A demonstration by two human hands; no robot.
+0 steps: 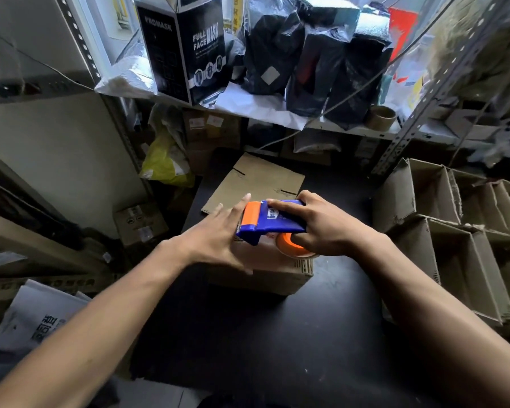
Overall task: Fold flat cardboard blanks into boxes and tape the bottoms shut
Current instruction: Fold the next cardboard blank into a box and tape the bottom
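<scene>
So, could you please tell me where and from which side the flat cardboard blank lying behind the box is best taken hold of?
Take the flat brown cardboard blank by its far left corner, coming in from the left side. That corner lies bare on the black table, while the near edge is hidden behind the blue and orange tape dispenser and both hands. A thin sheet suits a thumb-and-fingers pinch at an edge.

Single head-worn view, forward and down, close over the hands (265, 228).

Black table (321, 334); box (265, 275); flat blank (256, 184)
</scene>
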